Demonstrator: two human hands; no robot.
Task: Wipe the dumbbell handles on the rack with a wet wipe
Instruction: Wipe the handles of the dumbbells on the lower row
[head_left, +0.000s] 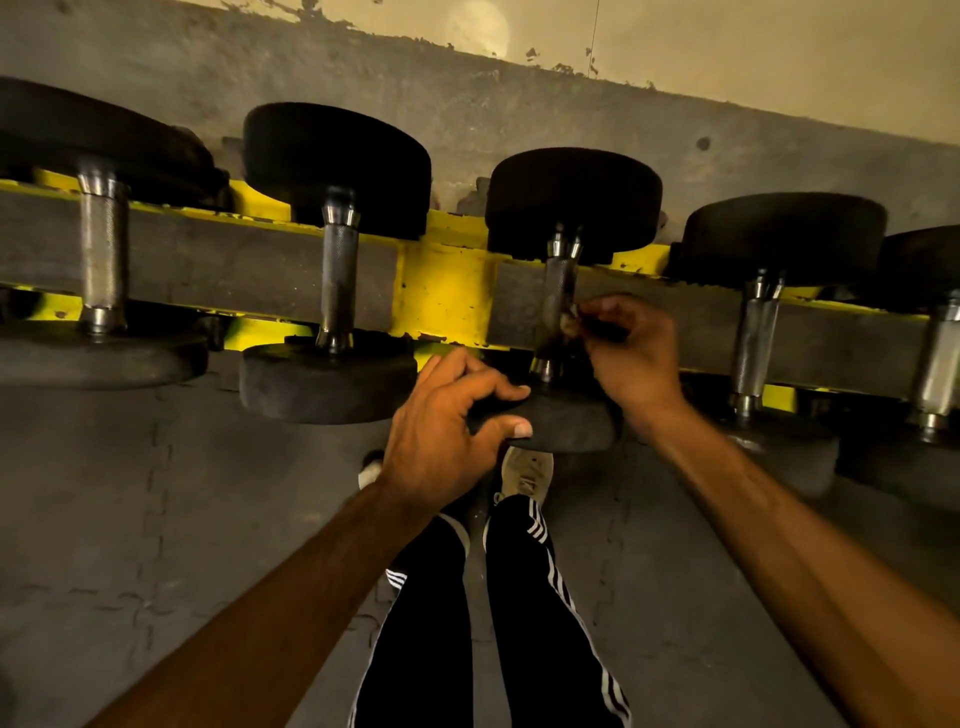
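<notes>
Several black dumbbells with knurled steel handles lie across a yellow rack (441, 291). My right hand (631, 353) pinches a small dark, crumpled wipe (571, 325) against the right side of the middle dumbbell's handle (558, 280). My left hand (447, 436) grips the near weight head (566, 421) of that same dumbbell, thumb under its edge and fingers over the top. The handle's lower part is partly hidden by the wipe and my fingers.
Neighbouring dumbbell handles stand to the left (338, 270) and right (756, 338), with a further one at far left (102, 249). A stained wall (519, 104) runs behind the rack. My legs and shoes (527, 475) stand on grey rubber floor tiles below.
</notes>
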